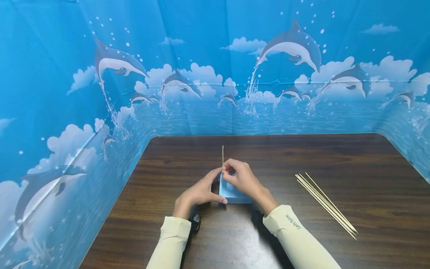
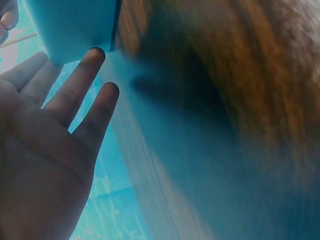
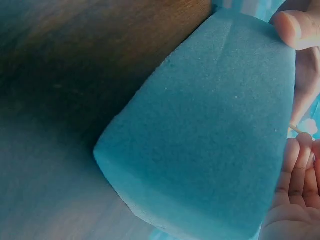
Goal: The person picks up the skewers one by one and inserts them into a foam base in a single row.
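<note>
A light blue foam block (image 1: 230, 196) sits on the table in front of me. My right hand (image 1: 240, 175) pinches a thin wooden skewer (image 1: 223, 155) at the block's far left corner. The skewer stands up above the fingertips; its lower end is hidden by the hands. My left hand (image 1: 201, 190) lies along the block's left side. Its thumb touches the near left corner, and its index finger reaches the far corner beside the pinched skewer. In the left wrist view the left fingers (image 2: 75, 95) are straight and spread, some against the block (image 2: 75, 27).
Several loose wooden skewers (image 1: 326, 205) lie slantwise on the dark brown table (image 1: 134, 224), to the right of the block. A blue curtain (image 1: 201, 56) printed with dolphins hangs behind the table and along its sides.
</note>
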`<action>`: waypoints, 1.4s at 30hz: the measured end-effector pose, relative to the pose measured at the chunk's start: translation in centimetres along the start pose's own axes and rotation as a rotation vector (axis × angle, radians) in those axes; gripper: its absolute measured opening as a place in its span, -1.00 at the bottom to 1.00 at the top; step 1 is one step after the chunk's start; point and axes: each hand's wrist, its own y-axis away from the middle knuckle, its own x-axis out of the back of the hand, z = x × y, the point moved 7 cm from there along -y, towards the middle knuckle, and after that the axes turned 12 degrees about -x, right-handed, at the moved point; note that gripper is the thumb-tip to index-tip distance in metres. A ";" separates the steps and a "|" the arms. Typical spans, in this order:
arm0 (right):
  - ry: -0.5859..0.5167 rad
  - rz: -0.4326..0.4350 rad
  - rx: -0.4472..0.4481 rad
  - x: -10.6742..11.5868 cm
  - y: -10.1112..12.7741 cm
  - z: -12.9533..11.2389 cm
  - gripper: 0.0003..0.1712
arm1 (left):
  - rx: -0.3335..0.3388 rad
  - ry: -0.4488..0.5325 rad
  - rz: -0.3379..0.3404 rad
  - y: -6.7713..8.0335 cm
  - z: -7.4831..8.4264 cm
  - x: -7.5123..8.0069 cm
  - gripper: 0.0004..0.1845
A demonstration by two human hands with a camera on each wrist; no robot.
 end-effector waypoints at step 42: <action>0.124 0.189 -0.867 19.6 12.2 15.2 -0.66 | 0.016 -0.019 0.032 0.1 -0.2 -0.2 0.18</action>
